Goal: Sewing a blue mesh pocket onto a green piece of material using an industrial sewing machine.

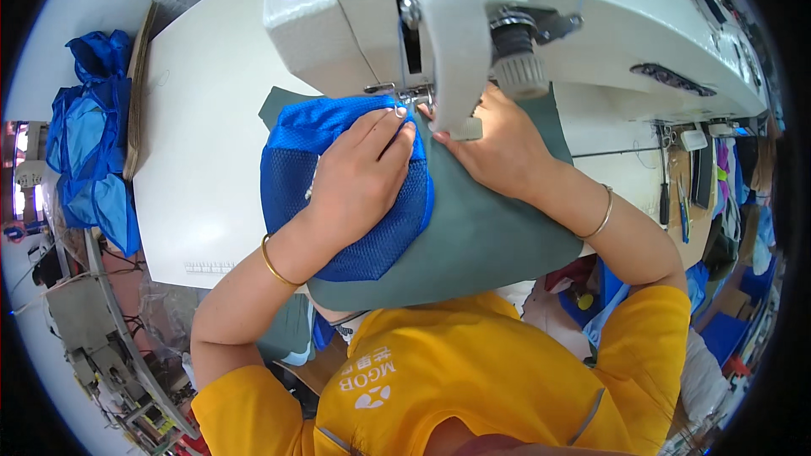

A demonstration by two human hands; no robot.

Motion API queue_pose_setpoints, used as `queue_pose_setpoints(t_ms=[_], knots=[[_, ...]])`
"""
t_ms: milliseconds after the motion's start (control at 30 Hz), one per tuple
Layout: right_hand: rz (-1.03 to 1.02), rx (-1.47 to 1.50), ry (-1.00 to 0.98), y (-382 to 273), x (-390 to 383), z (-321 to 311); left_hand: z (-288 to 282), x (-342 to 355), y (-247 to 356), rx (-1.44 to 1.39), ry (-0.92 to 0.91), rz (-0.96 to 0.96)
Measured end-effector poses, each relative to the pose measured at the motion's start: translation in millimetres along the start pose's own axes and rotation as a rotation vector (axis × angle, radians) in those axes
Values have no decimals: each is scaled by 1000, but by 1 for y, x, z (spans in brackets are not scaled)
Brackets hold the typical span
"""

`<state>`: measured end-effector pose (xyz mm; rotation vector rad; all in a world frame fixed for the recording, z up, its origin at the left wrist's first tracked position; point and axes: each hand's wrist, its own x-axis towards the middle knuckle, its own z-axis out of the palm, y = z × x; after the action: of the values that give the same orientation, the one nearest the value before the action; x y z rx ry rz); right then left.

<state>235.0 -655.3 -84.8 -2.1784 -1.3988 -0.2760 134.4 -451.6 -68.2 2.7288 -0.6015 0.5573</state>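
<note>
White, smooth-topped sewing table (203, 177) bears one dark-green flat fabric sheet (498, 241); black-handled slim screwdriver (664, 203) at right.

We wear a golden-yellow short-sleeved T-shirt (481, 363) with a white chest print (368, 387) and narrow grey strips (588, 416) near the shoulders. Our bare left hand (359, 177) has a gold-coloured bangle (272, 262) at its wrist; our bare right hand (503, 148), a slimmer bracelet (607, 213).

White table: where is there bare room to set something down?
Most room: the white table at left, between the brown strip and blue mesh piece. A smaller patch: between the green fabric and the screwdriver, right. Crowded: under the sewing machine, where the left hand and right hand rest on cloth.
</note>
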Motion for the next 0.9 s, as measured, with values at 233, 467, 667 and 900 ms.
queue_pose_setpoints(t_ms=[233, 467, 667, 900], knots=[[-40, -108, 101, 5, 2, 2, -2, 9, -6, -38, -8, -34], [12, -158, 16, 12, 2, 6, 1, 12, -12, -6, 7, -28], [-44, -322, -18, 18, 3, 8, 1, 13, -17, 25, -7, -8], [-22, -255, -24, 13, 11, 3, 5, 10, -15, 48, 21, -3]])
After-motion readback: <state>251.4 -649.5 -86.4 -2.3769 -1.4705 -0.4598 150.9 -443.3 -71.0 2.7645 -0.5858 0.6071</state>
